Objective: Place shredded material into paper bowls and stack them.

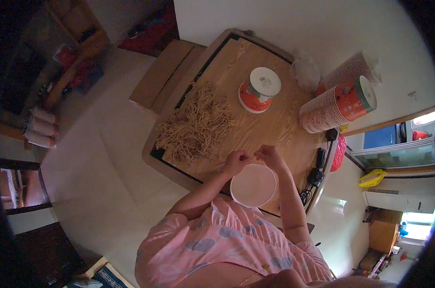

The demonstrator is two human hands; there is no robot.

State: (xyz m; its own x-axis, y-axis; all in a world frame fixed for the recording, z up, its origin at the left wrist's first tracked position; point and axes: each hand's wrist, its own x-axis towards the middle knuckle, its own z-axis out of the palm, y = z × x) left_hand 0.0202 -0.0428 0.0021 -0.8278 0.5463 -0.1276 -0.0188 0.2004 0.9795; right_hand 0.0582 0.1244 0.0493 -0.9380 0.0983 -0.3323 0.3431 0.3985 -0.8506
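Note:
A white-lined round paper bucket (253,186) stands with its mouth up at the table's near edge, close against my body. Over its far rim, my left hand (236,162) has its fingers pinched together. Just to the right of it, my right hand (269,156) is also closed in a pinch, with a small gap between the two. Whatever the fingertips hold is too small to make out. A tangled heap of tan cords (198,126) lies left of my hands. Beyond them sits an upside-down red and white paper bucket (259,91).
Nested paper buckets lie in a long red and white stack (340,105) on the right, with a second stack (354,69) behind. Black adapters and cables (315,177) line the table's right edge. A cardboard box (164,74) stands beyond the left edge of the wooden table (280,132).

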